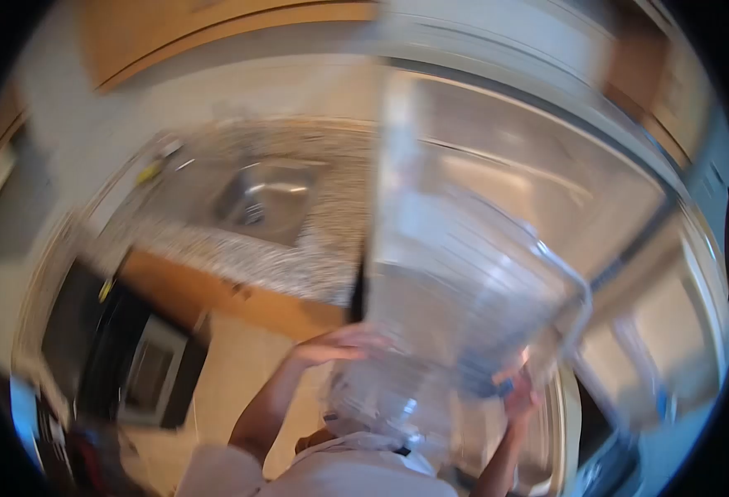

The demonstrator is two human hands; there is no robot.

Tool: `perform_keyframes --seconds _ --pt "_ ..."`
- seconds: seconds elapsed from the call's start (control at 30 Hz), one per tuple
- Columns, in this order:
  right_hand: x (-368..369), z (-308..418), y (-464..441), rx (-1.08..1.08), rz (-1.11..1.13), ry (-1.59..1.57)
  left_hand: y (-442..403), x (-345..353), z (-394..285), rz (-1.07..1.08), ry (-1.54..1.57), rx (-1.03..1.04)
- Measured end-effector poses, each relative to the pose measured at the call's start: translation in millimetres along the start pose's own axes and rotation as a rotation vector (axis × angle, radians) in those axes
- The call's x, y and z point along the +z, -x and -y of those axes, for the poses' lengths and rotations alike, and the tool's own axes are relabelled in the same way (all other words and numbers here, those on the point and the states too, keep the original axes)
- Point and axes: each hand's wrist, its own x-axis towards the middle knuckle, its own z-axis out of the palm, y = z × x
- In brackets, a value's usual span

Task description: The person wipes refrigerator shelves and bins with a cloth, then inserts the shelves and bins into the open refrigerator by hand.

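Observation:
My left hand (343, 344) reaches in from the lower middle with its fingers stretched out, at the upper edge of a blurred clear plastic object (389, 402) in front of my body. Its kind is too smeared to tell. On the other side, my right hand (520, 396) is raised beside a small blue thing (484, 377); motion blurs its fingers, and I cannot tell whether they grip anything. Ahead of both hands stands an open refrigerator (538, 149), with a clear shelf-like panel (480, 257) with a rounded edge in front of its interior.
To the left is a granite counter (331, 257) with a metal sink (269, 195). Below, a black oven (145, 364) stands over the tiled floor (223, 373). Wooden cabinets (232, 21) hang above. The refrigerator door (654, 340) stands open at the right.

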Motion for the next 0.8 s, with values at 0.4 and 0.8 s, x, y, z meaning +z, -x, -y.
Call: perform_keyframes --seconds 0.4,0.8 --pt "31 -95 -55 0.594 0.688 -0.521 148 41 -15 -0.448 0.131 0.297" --pt "337 9 -143 -0.503 0.547 0.24 342 114 25 -1.056 0.191 0.809"
